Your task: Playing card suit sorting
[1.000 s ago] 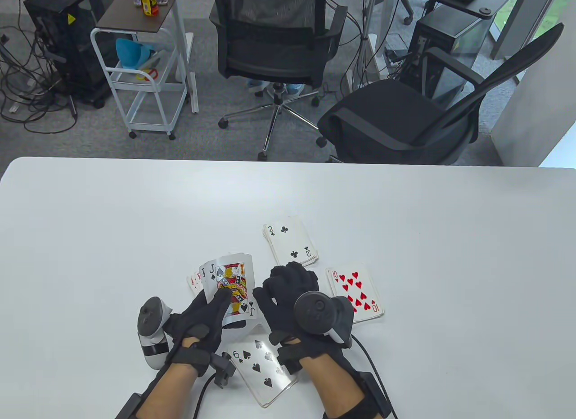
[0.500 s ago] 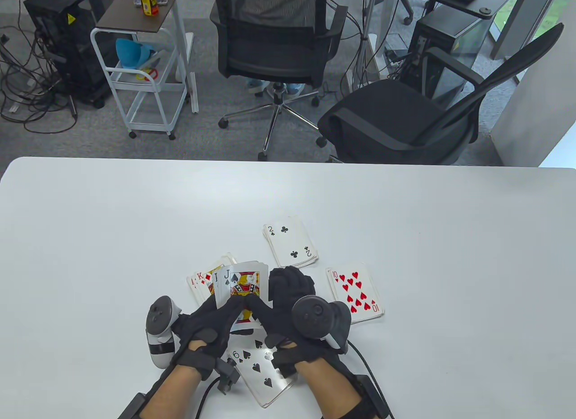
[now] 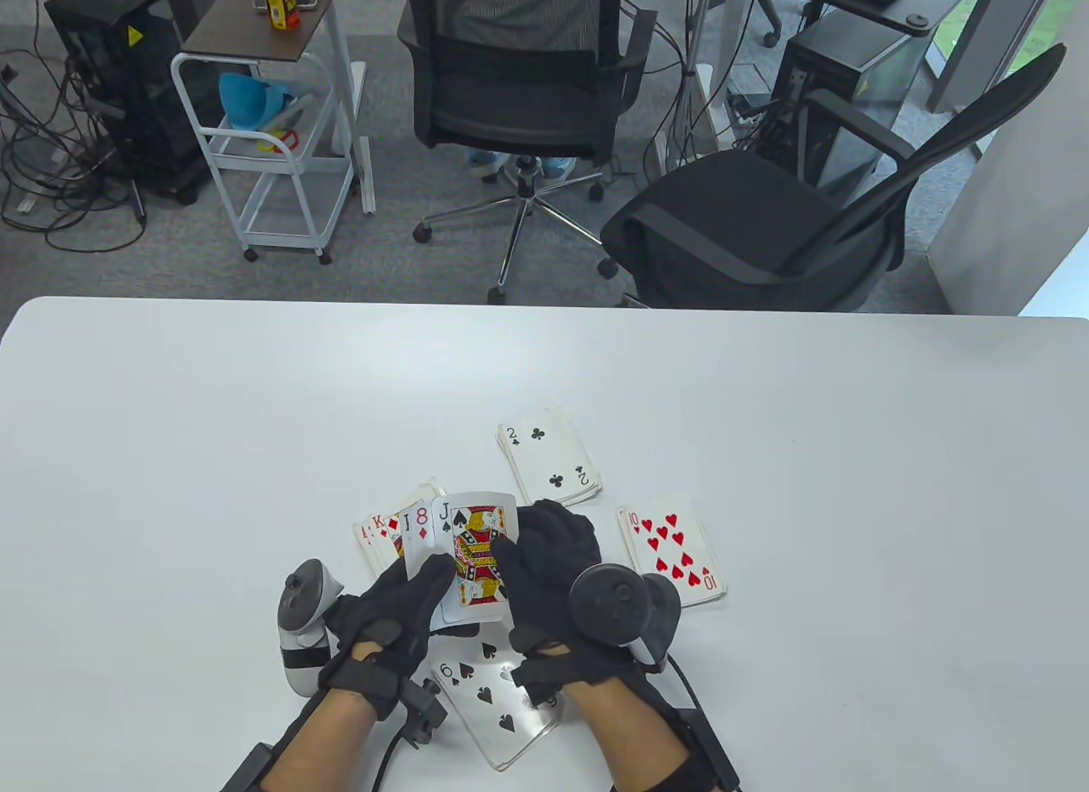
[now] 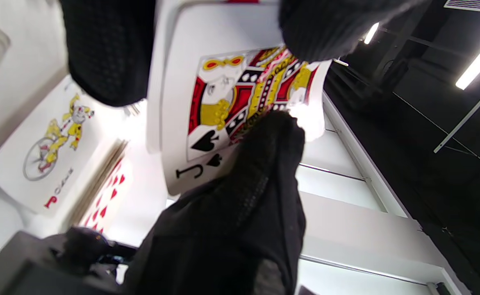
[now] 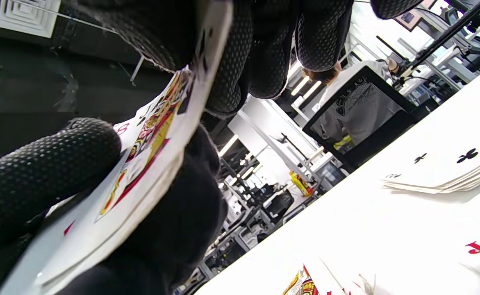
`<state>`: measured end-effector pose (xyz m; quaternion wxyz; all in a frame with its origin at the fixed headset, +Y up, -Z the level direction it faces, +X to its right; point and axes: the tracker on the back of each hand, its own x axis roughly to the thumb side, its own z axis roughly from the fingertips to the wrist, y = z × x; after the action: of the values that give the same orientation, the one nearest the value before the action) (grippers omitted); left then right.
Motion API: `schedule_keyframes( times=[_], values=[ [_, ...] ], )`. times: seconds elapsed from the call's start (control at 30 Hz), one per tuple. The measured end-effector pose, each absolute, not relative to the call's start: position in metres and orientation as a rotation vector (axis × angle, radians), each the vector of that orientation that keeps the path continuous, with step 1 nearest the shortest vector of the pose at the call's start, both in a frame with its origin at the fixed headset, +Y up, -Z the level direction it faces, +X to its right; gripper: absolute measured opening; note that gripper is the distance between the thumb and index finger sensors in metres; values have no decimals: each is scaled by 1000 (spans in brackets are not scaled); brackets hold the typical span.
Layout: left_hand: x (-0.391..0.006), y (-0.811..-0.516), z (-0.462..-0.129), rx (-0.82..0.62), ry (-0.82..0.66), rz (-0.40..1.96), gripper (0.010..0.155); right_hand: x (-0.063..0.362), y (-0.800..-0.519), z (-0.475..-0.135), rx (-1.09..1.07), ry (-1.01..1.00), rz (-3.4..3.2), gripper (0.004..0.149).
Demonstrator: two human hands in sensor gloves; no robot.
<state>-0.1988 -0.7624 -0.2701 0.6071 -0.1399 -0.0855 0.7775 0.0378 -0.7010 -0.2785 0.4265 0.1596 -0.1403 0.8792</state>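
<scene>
Hands, left (image 3: pixel 400 609) and right (image 3: pixel 544 562), both pinching jack of spades (image 3: pixel 476 554); joker card (image 4: pixel 47 147) only in left wrist view.

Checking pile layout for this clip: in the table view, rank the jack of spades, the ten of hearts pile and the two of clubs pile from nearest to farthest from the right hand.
1. jack of spades: pinched by the right hand, on its left.
2. ten of hearts pile: just right of that hand.
3. two of clubs pile: beyond the fingers, farther up the table.
</scene>
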Motion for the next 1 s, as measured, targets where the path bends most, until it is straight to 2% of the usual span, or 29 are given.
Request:
schedule_keyframes(
  times=[0.1, 0.23, 0.37, 0.53, 0.77, 0.87, 1.0],
  values=[
    [-201, -762, -270, -309, -199, 1800, 50, 46, -700, -280, 332, -364, 2191, 42],
    [-208, -759, -271, -252, -189, 1830, 49, 57, -697, -284, 296, -340, 2167, 40],
    [-222, -753, -272, -141, -157, 1891, 49, 71, -701, -291, 209, -247, 2176, 37],
    [-250, -748, -275, 23, -93, 1932, 49, 62, -714, -298, 222, 82, 2180, 37],
    [-255, -754, -278, 21, -55, 1940, 49, 26, -726, -292, 411, 559, 2356, 37],
    [-250, -753, -277, -7, -74, 1924, 49, 15, -730, -287, 435, 666, 2424, 38],
    [-245, -754, -277, -33, -87, 1915, 49, 1, -739, -281, 413, 702, 2686, 40]
  ],
)
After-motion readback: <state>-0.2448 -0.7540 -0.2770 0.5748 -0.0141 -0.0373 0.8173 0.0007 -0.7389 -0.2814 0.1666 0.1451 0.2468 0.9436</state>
